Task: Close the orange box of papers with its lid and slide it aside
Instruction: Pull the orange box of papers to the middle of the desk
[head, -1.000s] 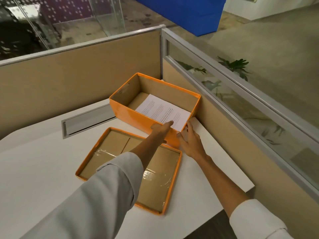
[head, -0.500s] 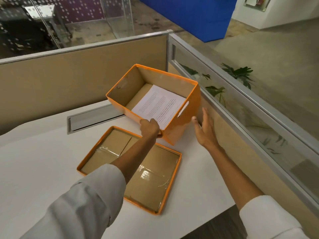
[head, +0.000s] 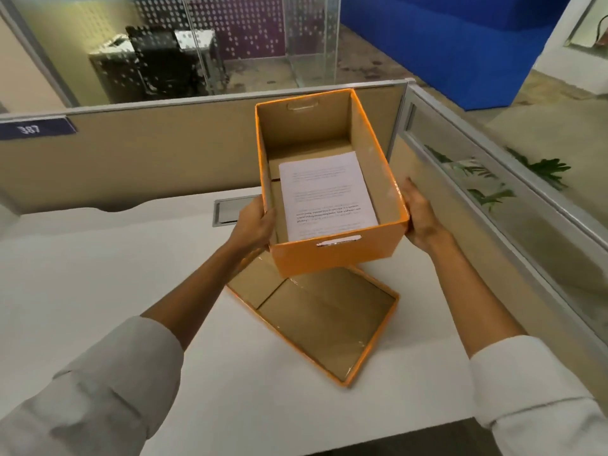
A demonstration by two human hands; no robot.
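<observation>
The orange box point(head: 339, 256) is lifted off the white desk, its open top tilted toward me, a handle slot in its near wall. A stack of white printed papers point(head: 325, 195) lies on its floor. My left hand point(head: 255, 223) grips the box's left wall, thumb inside the rim. My right hand point(head: 419, 210) presses flat against the right wall. The orange lid point(head: 332, 319) lies upside down on the desk just below the box, brown inside facing up, its far corner hidden by the box.
The white desk point(head: 98, 274) has a grey cable slot point(head: 230, 210) behind my left hand. Tan partition walls point(head: 148, 153) close the back and right sides, the right one topped with glass point(head: 493, 166). The desk's front edge runs near my right sleeve.
Both hands have picked the box up from the desk corner and turned it, so its short handle wall now faces me. It now hangs over the lid's far end.
</observation>
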